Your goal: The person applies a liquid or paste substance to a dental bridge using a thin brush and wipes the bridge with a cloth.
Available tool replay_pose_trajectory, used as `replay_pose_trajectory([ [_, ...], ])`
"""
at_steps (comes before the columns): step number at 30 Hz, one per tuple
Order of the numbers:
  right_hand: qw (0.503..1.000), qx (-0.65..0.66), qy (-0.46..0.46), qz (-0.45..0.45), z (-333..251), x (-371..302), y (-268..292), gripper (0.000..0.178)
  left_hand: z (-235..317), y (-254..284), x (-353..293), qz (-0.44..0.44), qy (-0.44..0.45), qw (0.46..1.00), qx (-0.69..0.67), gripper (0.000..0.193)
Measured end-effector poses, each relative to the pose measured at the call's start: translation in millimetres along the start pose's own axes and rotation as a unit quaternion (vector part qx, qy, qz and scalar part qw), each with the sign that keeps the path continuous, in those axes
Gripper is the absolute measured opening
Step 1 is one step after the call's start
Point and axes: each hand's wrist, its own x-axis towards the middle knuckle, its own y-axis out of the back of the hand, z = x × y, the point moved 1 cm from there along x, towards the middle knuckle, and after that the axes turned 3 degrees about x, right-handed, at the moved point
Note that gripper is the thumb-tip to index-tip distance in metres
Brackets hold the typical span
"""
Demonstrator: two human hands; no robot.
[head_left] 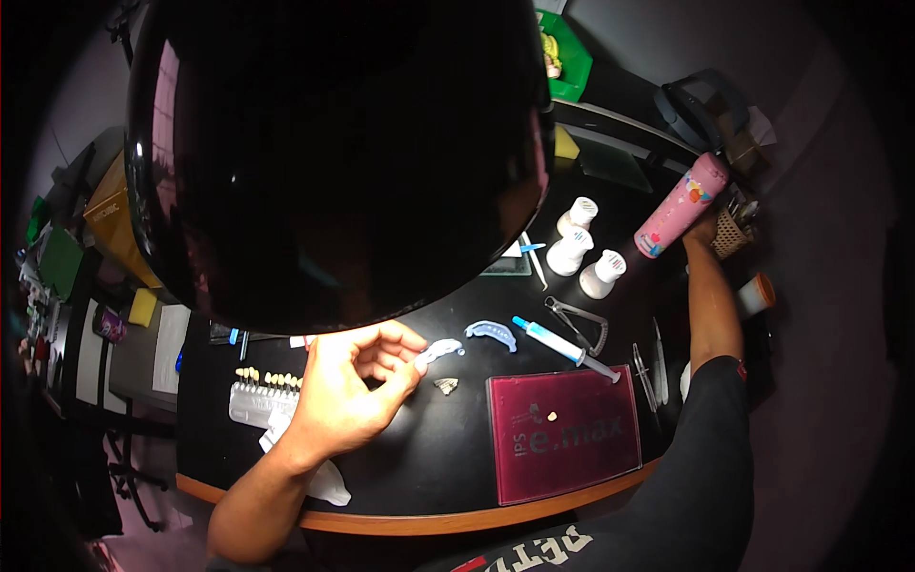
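My left hand [367, 381] pinches a pale blue, curved dental silicone piece [442, 351] between thumb and fingertips, above the black tabletop. A second blue arch-shaped silicone piece [491, 335] lies just to its right. Under the held piece is a small fan-shaped, pale bit [445, 386]. My right arm stretches far to the right. My right hand [703, 227] is beside the woven basket of tools [732, 234] and partly behind a pink flask [681, 206]; its fingers are hidden. A blue-tipped syringe [553, 341] and a metal caliper [581, 319] lie between the hands.
Three white bottles [602, 274] stand toward the back. A dark red pad [567, 439] with a tiny tooth-coloured piece [552, 417] lies at the front right, beside metal tweezers [644, 374]. A tooth shade guide [262, 403] sits at left. A large black shape [334, 162] blocks the upper view.
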Motion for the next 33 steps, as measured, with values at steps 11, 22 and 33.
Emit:
replay_pose_trajectory([
  [11, 0.998, 0.045, -0.034, -0.034, -11, -8, 17, 0.067, 1, 1, -2, -0.004, -0.01, 1.0, -0.001, 0.014],
  [22, 0.994, 0.092, -0.013, 0.049, -20, -81, 79, 0.012, -1, 1, -2, -0.009, -0.025, 1.0, 0.006, 0.014],
  [33, 0.95, 0.27, 0.145, 0.054, -10, -159, 103, 0.009, -2, 0, -2, -0.016, -0.035, 0.999, 0.013, 0.014],
])
